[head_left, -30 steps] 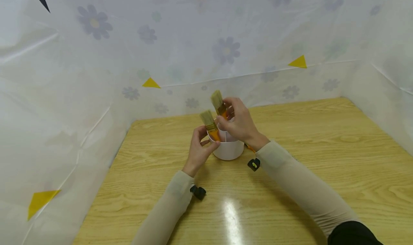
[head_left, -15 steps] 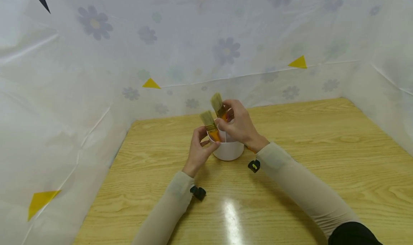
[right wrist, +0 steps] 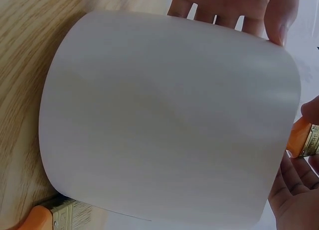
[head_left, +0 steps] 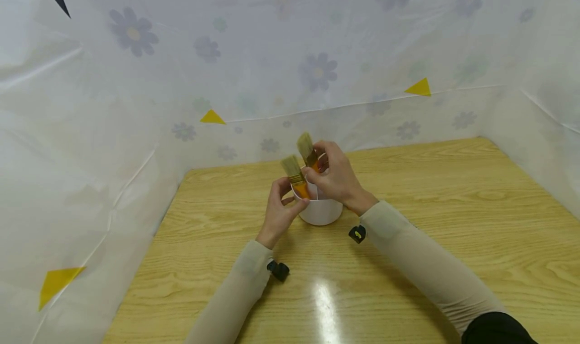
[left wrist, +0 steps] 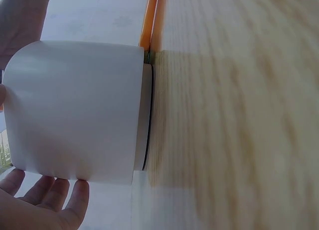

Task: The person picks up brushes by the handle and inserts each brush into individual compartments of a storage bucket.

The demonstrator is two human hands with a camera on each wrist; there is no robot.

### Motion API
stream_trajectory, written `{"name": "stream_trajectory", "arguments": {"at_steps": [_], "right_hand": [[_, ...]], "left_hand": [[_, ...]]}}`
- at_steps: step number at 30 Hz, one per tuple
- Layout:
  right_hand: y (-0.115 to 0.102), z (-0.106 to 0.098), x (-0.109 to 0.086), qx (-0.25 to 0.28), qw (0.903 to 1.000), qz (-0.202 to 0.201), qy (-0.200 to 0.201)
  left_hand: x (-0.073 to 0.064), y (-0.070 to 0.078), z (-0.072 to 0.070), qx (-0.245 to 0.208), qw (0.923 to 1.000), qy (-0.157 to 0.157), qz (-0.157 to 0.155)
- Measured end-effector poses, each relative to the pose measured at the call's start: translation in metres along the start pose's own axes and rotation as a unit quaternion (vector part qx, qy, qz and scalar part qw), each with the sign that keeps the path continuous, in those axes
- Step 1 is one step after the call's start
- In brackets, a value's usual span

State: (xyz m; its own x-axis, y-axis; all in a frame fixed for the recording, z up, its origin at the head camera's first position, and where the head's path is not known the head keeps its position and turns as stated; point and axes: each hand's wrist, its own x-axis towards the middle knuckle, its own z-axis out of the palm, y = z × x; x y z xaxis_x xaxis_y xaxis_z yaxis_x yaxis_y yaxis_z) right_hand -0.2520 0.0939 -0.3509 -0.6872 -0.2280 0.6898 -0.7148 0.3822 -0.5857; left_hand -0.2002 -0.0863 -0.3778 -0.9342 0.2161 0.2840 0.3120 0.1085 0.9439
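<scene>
A white round pen holder (head_left: 320, 213) with inner dividers stands on the table. My left hand (head_left: 277, 212) holds its left side, thumb at the rim and fingertips against the wall in the left wrist view. One paintbrush (head_left: 292, 168) stands in the holder, bristles up, leaning left beside that hand. My right hand (head_left: 337, 175) pinches a second paintbrush (head_left: 307, 148) by its orange handle over the holder, bristles up. The handle's lower end is hidden. In the right wrist view another paintbrush (right wrist: 45, 217) lies on the table beside the holder's base.
The wood-grain table (head_left: 217, 223) reaches back to a flowered plastic sheet (head_left: 254, 72), with more sheeting at both sides. Yellow triangles (head_left: 419, 87) mark the sheet. A small black camera sits at each wrist.
My right hand and its paintbrush have sunk slightly toward the holder. The left hand, the holder and the leaning paintbrush have stayed in place.
</scene>
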Motion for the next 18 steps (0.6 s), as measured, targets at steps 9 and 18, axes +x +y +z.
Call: {"name": "stream_trajectory", "arguments": {"at_steps": [9,18], "right_hand": [[0.0001,0.0006,-0.0021,0.001,1.0000,0.007,-0.004],[0.0030,0.0006,-0.0041,0.001,1.0000,0.007,-0.007]], "left_hand": [[-0.0012,0.0010,0.0006,0.003,1.0000,0.002,-0.002],[-0.0012,0.0014,0.0007,0.003,1.0000,0.002,0.000]]}}
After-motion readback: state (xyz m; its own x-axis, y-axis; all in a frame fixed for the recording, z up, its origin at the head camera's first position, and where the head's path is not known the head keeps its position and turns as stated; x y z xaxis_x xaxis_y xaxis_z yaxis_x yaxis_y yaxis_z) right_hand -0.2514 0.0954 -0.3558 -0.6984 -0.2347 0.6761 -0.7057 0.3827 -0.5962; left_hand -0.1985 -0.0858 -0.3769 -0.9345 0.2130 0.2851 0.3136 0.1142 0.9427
